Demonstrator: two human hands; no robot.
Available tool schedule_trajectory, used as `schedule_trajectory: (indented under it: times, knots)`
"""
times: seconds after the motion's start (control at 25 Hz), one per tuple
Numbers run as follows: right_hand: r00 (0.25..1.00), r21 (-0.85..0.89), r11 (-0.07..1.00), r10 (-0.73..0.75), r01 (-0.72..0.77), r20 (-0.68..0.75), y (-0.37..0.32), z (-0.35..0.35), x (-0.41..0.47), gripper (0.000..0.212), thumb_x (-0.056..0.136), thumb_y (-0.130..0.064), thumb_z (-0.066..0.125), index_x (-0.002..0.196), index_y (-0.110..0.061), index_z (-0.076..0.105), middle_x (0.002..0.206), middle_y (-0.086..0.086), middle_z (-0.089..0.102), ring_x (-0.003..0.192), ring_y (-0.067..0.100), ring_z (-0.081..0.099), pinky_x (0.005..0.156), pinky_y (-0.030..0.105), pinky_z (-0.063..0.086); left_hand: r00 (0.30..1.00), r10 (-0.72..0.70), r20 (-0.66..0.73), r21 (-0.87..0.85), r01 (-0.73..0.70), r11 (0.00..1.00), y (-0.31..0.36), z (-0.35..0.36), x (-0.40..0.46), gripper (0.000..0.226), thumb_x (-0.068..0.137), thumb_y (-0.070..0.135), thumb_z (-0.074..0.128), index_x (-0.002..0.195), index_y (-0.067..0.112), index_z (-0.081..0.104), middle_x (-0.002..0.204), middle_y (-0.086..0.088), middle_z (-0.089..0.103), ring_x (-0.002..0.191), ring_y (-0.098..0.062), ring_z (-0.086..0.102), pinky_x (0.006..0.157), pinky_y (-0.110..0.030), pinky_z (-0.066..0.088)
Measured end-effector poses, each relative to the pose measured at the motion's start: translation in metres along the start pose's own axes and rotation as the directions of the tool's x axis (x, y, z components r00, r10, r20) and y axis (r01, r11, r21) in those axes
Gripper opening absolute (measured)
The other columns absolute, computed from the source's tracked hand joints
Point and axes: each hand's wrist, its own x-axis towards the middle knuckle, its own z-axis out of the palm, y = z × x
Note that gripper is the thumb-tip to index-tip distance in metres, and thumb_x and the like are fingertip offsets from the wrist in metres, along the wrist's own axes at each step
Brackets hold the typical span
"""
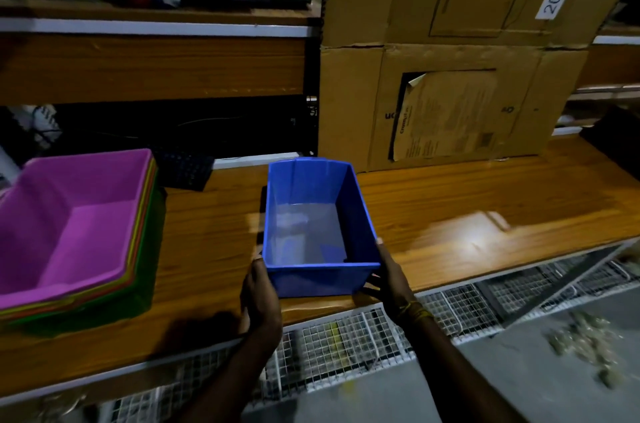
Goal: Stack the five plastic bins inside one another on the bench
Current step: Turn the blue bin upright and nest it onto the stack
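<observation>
A blue plastic bin (313, 225) sits upright near the front edge of the wooden bench (450, 214), and nothing is inside it. My left hand (259, 287) grips its near left corner and my right hand (389, 275) grips its near right corner. At the left of the bench stands a stack of nested bins (74, 235); a purple bin is on top, with orange, red and green rims showing below it. The blue bin stands apart from that stack, with a strip of bare bench between them.
Two cardboard boxes (450, 83) are stacked at the back of the bench behind the blue bin. A dark keyboard (183, 166) lies behind the stack. A wooden shelf (152, 66) hangs above the left side. White wire mesh (346, 343) runs below the bench's front edge.
</observation>
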Motion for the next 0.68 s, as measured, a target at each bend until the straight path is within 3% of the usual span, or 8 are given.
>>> schedule_trajectory:
  times: [0.08, 0.24, 0.36, 0.44, 0.52, 0.6, 0.68]
  knots:
    - [0.998, -0.05, 0.997, -0.065, 0.064, -0.024, -0.003, 0.005, -0.003, 0.038, 0.092, -0.055, 0.05, 0.107, -0.025, 0.068, 0.109, 0.009, 0.072, 0.101, 0.032, 0.067, 0.087, 0.052, 0.056, 0.997, 0.058, -0.047, 0.037, -0.056, 0.998, -0.007, -0.002, 0.001, 0.042, 0.077, 0.068, 0.043, 0.104, 0.043, 0.064, 0.111, -0.003, 0.069, 0.102, -0.031, 0.063, 0.086, -0.057, 0.053]
    - [0.956, -0.182, 0.945, -0.285, 0.27, -0.065, 0.003, 0.001, -0.001, 0.046, 0.082, -0.075, 0.046, 0.096, -0.038, 0.071, 0.102, 0.0, 0.073, 0.097, 0.024, 0.068, 0.084, 0.055, 0.056, 0.967, 0.156, -0.204, 0.052, -0.148, 0.988, 0.006, -0.002, -0.029, 0.033, 0.076, 0.063, 0.044, 0.095, 0.042, 0.061, 0.102, -0.005, 0.066, 0.093, -0.033, 0.062, 0.078, -0.061, 0.055]
    - [0.965, -0.143, 0.957, -0.259, 0.25, -0.045, 0.007, -0.01, 0.002, 0.049, 0.098, -0.053, 0.04, 0.091, -0.018, 0.074, 0.093, 0.008, 0.075, 0.087, 0.028, 0.071, 0.08, 0.054, 0.058, 0.934, 0.143, -0.327, 0.037, -0.139, 0.99, 0.012, -0.009, -0.039, 0.042, 0.074, 0.066, 0.041, 0.094, 0.036, 0.063, 0.1, -0.008, 0.066, 0.093, -0.037, 0.062, 0.079, -0.062, 0.054]
    - [0.964, -0.164, 0.95, -0.265, 0.265, 0.023, 0.011, -0.01, 0.002, 0.036, 0.099, -0.035, 0.048, 0.087, -0.012, 0.074, 0.09, 0.011, 0.075, 0.082, 0.032, 0.072, 0.078, 0.057, 0.058, 0.915, 0.153, -0.373, 0.035, -0.152, 0.988, 0.017, -0.017, -0.036, 0.048, 0.074, 0.061, 0.043, 0.095, 0.023, 0.065, 0.101, -0.013, 0.067, 0.094, -0.04, 0.063, 0.081, -0.06, 0.054]
    - [0.949, -0.179, 0.932, -0.309, 0.314, 0.059, 0.017, -0.005, -0.002, 0.019, 0.095, -0.021, 0.054, 0.095, -0.018, 0.073, 0.091, 0.008, 0.074, 0.081, 0.031, 0.071, 0.076, 0.055, 0.059, 0.92, 0.166, -0.355, 0.05, -0.159, 0.986, 0.029, -0.023, -0.04, 0.045, 0.081, 0.049, 0.05, 0.11, 0.018, 0.064, 0.115, -0.018, 0.066, 0.104, -0.04, 0.062, 0.087, -0.054, 0.051]
    - [0.913, -0.214, 0.888, -0.401, 0.408, 0.077, 0.021, 0.001, -0.007, 0.033, 0.092, -0.015, 0.057, 0.119, -0.033, 0.063, 0.094, 0.002, 0.07, 0.084, 0.023, 0.069, 0.075, 0.045, 0.06, 0.927, 0.177, -0.331, 0.135, -0.139, 0.981, 0.038, -0.023, -0.05, 0.051, 0.09, 0.032, 0.059, 0.136, 0.013, 0.048, 0.134, -0.021, 0.055, 0.121, -0.038, 0.054, 0.098, -0.049, 0.046]
    - [0.858, -0.255, 0.819, -0.493, 0.514, 0.146, 0.019, 0.008, -0.012, 0.047, 0.091, -0.014, 0.059, 0.131, -0.038, 0.054, 0.108, 0.0, 0.065, 0.094, 0.01, 0.066, 0.077, 0.032, 0.059, 0.916, 0.301, -0.265, 0.382, -0.187, 0.905, 0.041, -0.017, -0.062, 0.065, 0.088, 0.023, 0.065, 0.145, 0.011, 0.036, 0.147, -0.023, 0.038, 0.136, -0.037, 0.037, 0.108, -0.047, 0.037]
